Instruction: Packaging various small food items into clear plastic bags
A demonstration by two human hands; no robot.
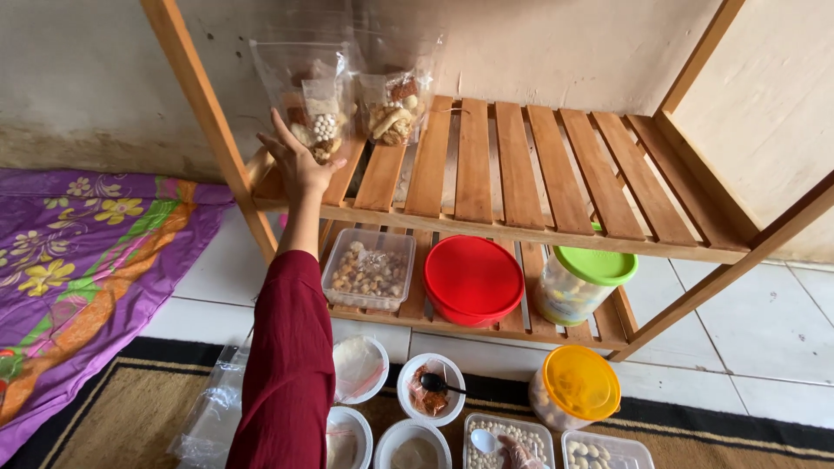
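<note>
Pouch: a clear plastic pouch (314,97) packed with mixed snacks, pale round bits in a small inner packet, stands upright at the upper shelf's (556,165) front-left corner.
Left hand (297,161): grip spread open, fingers flat against the pouch's lower front, not closed round it.
Neighbour: a second clear pouch (393,97) stands just beside, to the right.
Open room: bare slats run to the shelf's right edge.
Right hand (519,453): cut off at the bottom edge, holding a white spoon (483,441) over a tray; how tightly it closes cannot be told.
</note>
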